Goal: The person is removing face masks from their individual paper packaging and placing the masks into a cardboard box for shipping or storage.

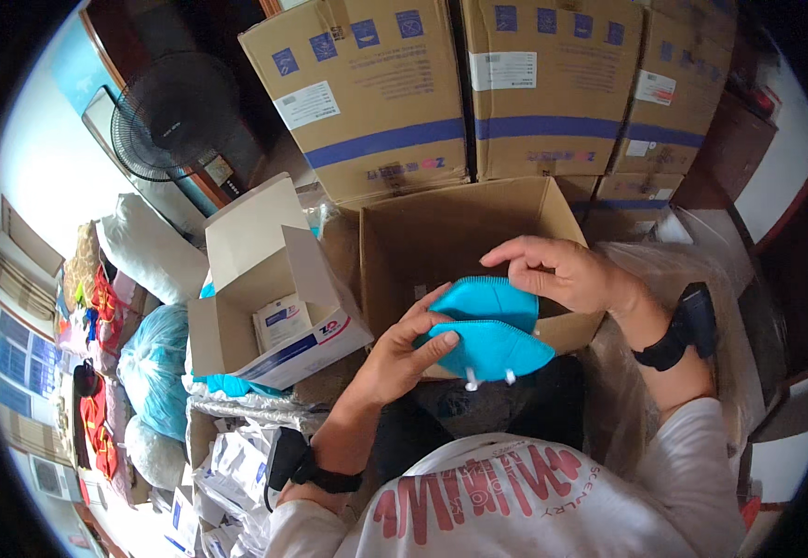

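My left hand (404, 353) grips turquoise face masks (492, 352) at their left end, with the thumb on the front and the fingers behind. Two pointed panels with stitched edges show, one above the other; I cannot tell whether they are one opened mask or two. Small white strap ends hang from the lower edge. My right hand (562, 274) is at the upper right of the masks, index finger stretched out to the left and thumb close to the mask edge. Below them is an open brown carton (460, 219), its inside dark.
An open white box (283, 358) with small white packets (281, 321) stands left of the carton. Tall brown cartons (553, 93) are stacked behind. Clear plastic film (692, 307) lies at right. At left are a fan (173, 116), a turquoise-filled bag (154, 367) and loose packets (236, 465).
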The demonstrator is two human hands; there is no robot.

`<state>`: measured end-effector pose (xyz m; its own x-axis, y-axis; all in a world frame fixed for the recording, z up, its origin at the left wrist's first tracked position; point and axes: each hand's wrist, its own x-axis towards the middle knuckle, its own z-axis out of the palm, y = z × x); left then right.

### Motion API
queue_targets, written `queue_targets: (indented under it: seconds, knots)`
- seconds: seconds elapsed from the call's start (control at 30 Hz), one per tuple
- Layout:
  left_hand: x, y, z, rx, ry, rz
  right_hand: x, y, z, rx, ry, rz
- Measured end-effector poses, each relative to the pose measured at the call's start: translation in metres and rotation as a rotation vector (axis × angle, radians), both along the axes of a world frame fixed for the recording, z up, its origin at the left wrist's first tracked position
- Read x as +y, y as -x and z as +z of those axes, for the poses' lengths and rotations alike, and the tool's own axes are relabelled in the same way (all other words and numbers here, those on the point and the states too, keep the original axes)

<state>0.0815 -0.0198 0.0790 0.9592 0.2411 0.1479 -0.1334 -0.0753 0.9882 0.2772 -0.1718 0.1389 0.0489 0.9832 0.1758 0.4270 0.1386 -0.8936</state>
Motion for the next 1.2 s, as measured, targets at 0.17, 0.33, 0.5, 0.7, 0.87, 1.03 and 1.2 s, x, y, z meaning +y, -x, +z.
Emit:
queue_targets:
  seconds: [0.17,0.33,0.5,0.7,0.87,1.03,1.2]
  knots:
    - [-0.002,-0.004,-0.019,0.074,0.413,0.216,0.003,0.014,-0.027,0.071,-0.125,-0.089]
    - [0.001,-0.002,-0.016,0.096,0.234,0.302,0.004,0.022,-0.053,0.101,-0.164,-0.201]
    - [0.003,0.004,-0.019,0.094,-0.071,0.445,0.002,0.022,-0.05,0.508,0.191,-0.165]
    - [0.001,0.008,-0.013,0.084,-0.316,0.46,0.012,0.033,-0.064,0.182,0.115,-0.242]
    - [0.007,0.013,-0.02,-0.04,-0.171,0.38,0.018,0.037,-0.064,0.136,0.077,-0.313]
    - [0.011,-0.004,0.018,-0.129,-0.774,0.482,0.027,0.042,-0.051,-0.169,0.004,-0.306]
    - [-0.003,-0.025,0.025,-0.045,-1.024,0.427,0.037,0.054,-0.041,-0.219,-0.096,-0.258]
